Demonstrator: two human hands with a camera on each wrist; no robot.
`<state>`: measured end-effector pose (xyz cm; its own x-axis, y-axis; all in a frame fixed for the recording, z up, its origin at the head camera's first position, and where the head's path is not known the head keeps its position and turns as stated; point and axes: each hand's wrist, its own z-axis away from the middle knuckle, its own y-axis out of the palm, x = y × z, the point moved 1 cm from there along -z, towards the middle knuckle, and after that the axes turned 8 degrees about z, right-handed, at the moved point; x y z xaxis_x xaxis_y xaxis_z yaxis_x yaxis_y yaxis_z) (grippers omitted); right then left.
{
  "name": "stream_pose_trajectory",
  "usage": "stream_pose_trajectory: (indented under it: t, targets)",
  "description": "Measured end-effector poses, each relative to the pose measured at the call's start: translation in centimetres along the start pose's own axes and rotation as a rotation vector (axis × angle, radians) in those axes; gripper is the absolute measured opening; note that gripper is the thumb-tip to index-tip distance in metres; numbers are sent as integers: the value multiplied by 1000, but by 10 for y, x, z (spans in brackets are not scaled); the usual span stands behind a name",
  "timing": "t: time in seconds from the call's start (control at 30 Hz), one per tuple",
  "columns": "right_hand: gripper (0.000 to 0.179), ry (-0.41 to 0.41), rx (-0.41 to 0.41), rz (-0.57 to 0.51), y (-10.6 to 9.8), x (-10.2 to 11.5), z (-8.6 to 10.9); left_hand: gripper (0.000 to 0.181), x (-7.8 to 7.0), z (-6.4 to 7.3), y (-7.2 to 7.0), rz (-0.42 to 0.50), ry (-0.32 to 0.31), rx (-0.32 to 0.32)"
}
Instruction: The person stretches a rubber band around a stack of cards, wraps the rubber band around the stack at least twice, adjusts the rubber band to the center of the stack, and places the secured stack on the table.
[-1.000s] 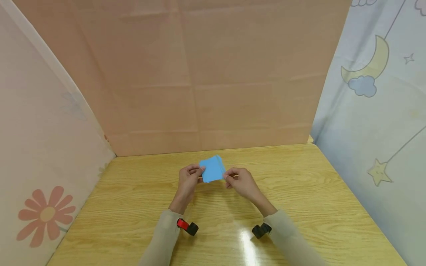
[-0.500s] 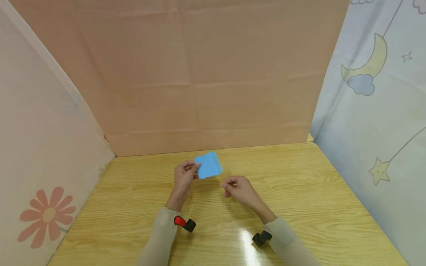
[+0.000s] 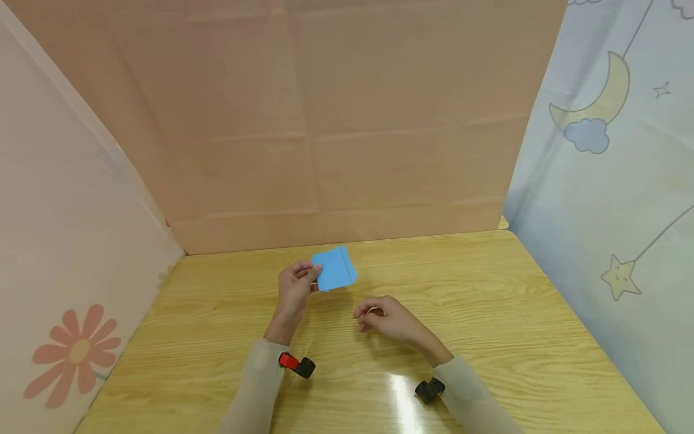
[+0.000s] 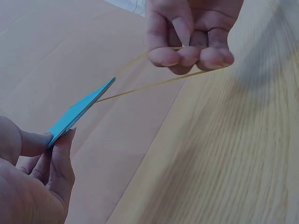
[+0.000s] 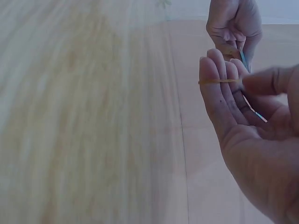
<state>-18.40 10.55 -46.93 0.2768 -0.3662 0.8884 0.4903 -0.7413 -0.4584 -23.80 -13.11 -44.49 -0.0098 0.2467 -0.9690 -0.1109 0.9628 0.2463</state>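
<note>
My left hand (image 3: pixel 294 292) pinches a thin stack of blue square cards (image 3: pixel 332 271) by its left edge, thumb on top, above the table. In the left wrist view the stack (image 4: pixel 77 114) appears nearly edge-on. A yellow rubber band (image 4: pixel 145 88) runs from the stack to the fingers of my right hand (image 3: pixel 393 320), stretched taut. My right hand, to the right of and nearer than the cards, holds the band across its curled fingers, with the thumb close against it. The right wrist view shows the band (image 5: pixel 216 81) lying across the fingers.
The wooden table (image 3: pixel 488 313) spreads under both hands. A pinkish-brown cloth (image 3: pixel 325 120) hangs at its back edge. Patterned cloths stand at the left (image 3: pixel 81 211) and right (image 3: pixel 596 211). Each wrist carries a small black camera (image 3: pixel 429 390).
My left hand has moved left with the cards. My right hand has drawn away from them, down and slightly left, widening the gap.
</note>
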Motion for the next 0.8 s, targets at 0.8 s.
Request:
stream_pose_trajectory:
  t: [0.8]
  targets:
    - [30,75,-88,-122,-2,-3,-4,13,10,5,12,2,-23,18]
